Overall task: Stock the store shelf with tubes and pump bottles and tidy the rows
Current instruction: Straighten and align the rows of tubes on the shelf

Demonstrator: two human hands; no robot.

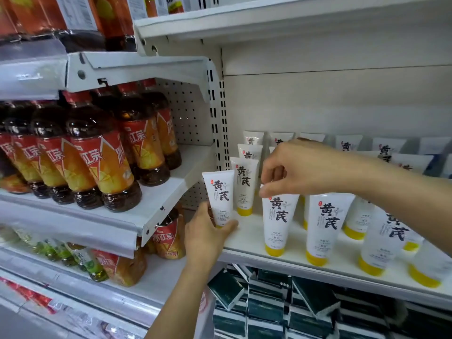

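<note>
Left hand (208, 231) gripping leftmost tube (218, 196) at shelf (247, 243) edge; right hand (300, 167) pinching neighbouring tube (278, 221) top, squaring front row.

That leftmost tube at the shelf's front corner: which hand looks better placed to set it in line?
Probably the left hand: its fingers already grip the leftmost tube near its base. The right hand is pinching the top of the neighbouring tube.

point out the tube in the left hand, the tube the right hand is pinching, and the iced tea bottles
left-hand tube (220, 192), head view, label middle
pinched tube (278, 216), head view, printed front
iced tea bottles (102, 165), head view, front bottle's label
</note>
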